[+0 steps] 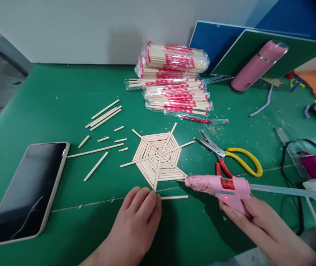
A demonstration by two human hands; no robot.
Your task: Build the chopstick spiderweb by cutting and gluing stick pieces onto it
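Observation:
My right hand [269, 225] grips a pink hot glue gun [216, 184], its small red light lit and a clear glue stick [288, 190] out of its back. The gun's nozzle meets the lower right edge of a spider-web shape [160, 153] built from wooden sticks, with crossed spokes and nested rows between them. My left hand [140, 218] is closed at the web's lower spoke end. A loose wooden stick [174, 197] juts rightward out of its fingers, the other end hidden.
Cut stick pieces [95, 166] and a smartphone [26, 192] lie left. Wrapped chopstick bundles [174, 62] are piled behind. Yellow-and-red-handled scissors [216, 149] rest beyond the gun. A pink flask [259, 66] stands back right, and a black cable [282, 166] curves along the right.

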